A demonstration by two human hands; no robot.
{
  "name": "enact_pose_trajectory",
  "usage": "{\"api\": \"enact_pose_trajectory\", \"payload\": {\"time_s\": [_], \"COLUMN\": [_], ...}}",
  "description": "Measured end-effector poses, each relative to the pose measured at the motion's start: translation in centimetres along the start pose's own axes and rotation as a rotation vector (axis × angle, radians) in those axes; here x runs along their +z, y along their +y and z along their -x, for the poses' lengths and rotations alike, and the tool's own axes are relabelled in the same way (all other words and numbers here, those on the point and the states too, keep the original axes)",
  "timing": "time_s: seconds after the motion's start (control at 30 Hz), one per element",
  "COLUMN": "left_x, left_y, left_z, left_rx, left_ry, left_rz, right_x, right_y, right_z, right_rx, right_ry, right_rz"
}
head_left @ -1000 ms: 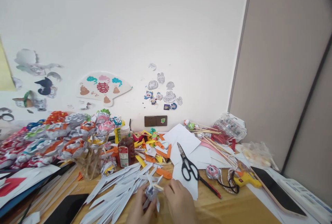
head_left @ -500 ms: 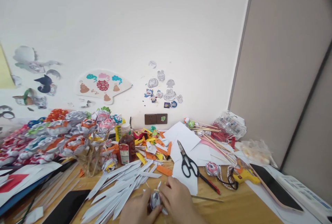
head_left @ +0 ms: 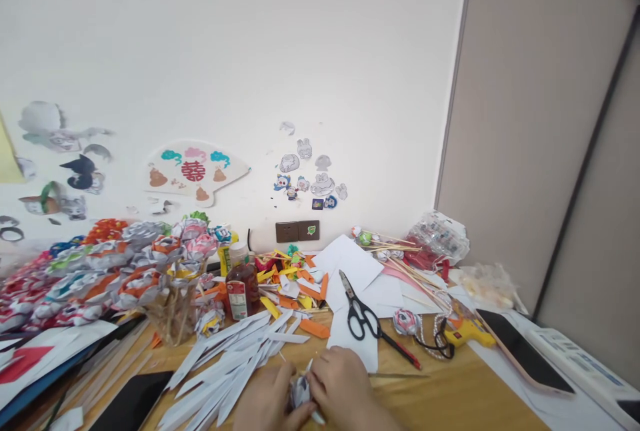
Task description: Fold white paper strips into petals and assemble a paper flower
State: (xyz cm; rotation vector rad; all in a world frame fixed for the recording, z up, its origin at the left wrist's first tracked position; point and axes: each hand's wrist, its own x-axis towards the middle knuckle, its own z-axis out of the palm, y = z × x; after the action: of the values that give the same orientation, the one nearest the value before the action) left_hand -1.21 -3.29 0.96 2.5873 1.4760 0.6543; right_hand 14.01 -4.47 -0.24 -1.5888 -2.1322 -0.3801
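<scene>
Low in the head view, a small white and grey paper flower (head_left: 301, 392) sits between my two hands. My left hand (head_left: 267, 398) is closed on its left side, the thumb along the bottom. From the right, the bent fingers of my right hand (head_left: 344, 381) press against the same flower, partly covering it. A thin stick (head_left: 400, 376) sticks out to the right from behind my right hand; whether it joins the flower is hidden. White paper strips (head_left: 235, 368) lie in a loose pile just left of my hands.
Black scissors (head_left: 361, 314) lie on white paper beyond my right hand, beside a red-black pen (head_left: 400, 350). A yellow glue gun (head_left: 470, 336) and a phone (head_left: 525, 351) lie right. Many paper flowers (head_left: 145, 284), a bottle (head_left: 241, 288) and another phone (head_left: 133, 401) are left.
The view has shifted slightly, so the background sits a little further left. My hands stay on the paper flower with only slight finger movement.
</scene>
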Motion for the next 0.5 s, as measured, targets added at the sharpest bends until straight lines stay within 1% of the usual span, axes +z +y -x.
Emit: {"api": "enact_pose_trajectory", "payload": {"time_s": [0.1,0.2,0.33,0.5], "left_x": [0.3,0.4,0.1,-0.5], "left_y": [-0.3,-0.3,0.0,0.1], "left_z": [-0.1,-0.2,-0.1,-0.1], "left_rx": [0.082,0.136,0.128,0.111], "left_ry": [0.044,0.037,0.012,-0.016], "left_rz": [0.115,0.176,0.191,0.202], "right_x": [-0.2,-0.1,0.0,0.9], "right_y": [0.1,0.3,0.4,0.6], "right_z": [0.0,0.1,0.1,0.2], "right_rx": [-0.004,-0.028,-0.116,-0.210], "right_ry": [-0.037,-0.044,-0.040,0.045], "right_rz": [-0.006,0.002,0.062,0.099]}}
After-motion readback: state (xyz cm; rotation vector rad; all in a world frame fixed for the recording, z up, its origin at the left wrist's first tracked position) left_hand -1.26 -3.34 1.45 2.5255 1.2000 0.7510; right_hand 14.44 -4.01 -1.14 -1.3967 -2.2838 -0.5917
